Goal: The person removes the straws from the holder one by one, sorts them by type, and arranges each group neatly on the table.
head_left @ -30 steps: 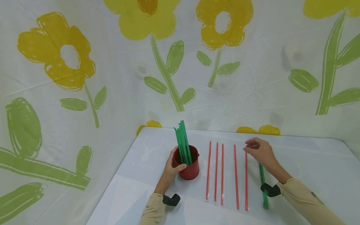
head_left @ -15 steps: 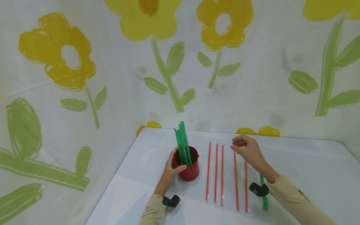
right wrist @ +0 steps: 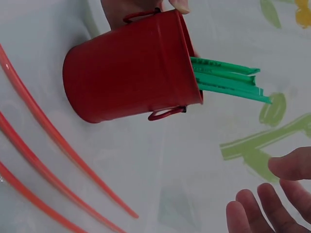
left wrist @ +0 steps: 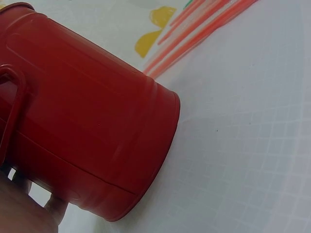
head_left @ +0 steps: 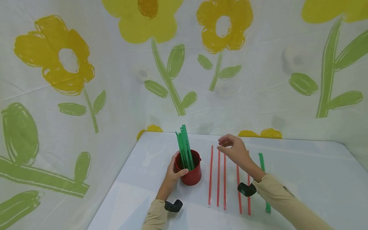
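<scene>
My left hand (head_left: 172,175) grips a small red metal bucket (head_left: 192,176), thumb over the rim and fingers round its far side. Several long, thin green packets with dark print (head_left: 185,148) stand in it, leaning left. In the left wrist view the bucket's wall (left wrist: 92,111) fills much of the picture. My right hand (head_left: 236,152) hovers over the far ends of the red straws (head_left: 210,179), its fingers loosely bent with nothing between them. The right wrist view shows those bent fingers (right wrist: 268,206) apart from the packets' tips (right wrist: 252,87).
Several red straws lie on the white table (head_left: 126,195) in a row, right of the bucket, pointing away from me. Farther right lies one single green packet (head_left: 262,163), partly behind my right sleeve (head_left: 287,201). A flower-printed cloth (head_left: 115,64) hangs behind the table.
My right hand has moved left, from above the rightmost red straw to above the left group of straws. The far end of the lone green packet now shows. My left hand keeps its grip.
</scene>
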Motion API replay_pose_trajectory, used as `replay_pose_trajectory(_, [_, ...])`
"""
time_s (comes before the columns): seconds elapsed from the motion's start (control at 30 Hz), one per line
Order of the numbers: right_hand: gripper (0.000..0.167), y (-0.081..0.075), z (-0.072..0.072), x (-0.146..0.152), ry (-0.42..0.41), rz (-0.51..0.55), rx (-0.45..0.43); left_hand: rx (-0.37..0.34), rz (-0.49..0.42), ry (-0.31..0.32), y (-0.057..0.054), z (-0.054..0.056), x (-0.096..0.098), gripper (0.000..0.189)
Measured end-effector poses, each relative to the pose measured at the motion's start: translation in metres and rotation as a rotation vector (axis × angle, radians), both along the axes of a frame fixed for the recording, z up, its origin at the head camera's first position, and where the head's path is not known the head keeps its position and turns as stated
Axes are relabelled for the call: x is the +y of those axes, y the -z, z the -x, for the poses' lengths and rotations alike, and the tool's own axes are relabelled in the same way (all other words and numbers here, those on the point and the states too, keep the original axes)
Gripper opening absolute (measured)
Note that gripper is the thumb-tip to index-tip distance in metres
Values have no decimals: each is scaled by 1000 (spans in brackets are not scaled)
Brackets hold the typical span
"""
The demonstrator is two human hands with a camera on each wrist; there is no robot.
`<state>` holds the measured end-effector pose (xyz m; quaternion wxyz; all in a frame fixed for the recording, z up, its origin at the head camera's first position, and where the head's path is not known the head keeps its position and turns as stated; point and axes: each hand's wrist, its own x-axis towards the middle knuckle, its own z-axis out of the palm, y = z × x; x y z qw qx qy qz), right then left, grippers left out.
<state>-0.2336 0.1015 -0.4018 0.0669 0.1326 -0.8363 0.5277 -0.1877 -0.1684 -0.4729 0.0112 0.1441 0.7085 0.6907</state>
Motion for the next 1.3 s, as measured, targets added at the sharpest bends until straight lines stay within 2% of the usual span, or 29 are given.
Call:
replay_pose_trajectory(0.4, [19, -10, 3, -26, -48, 48, -23, -5, 6, -10, -1, -1, 0, 69])
replay_pose_trajectory(0.9, [22, -4, 15, -67, -96, 136, -24, -33, 6, -1, 0, -1, 0, 69])
replay_pose_trajectory(1.3, [28, 2, 27, -102, -70, 123, -57, -43, 9, -12, -2, -2, -1, 69])
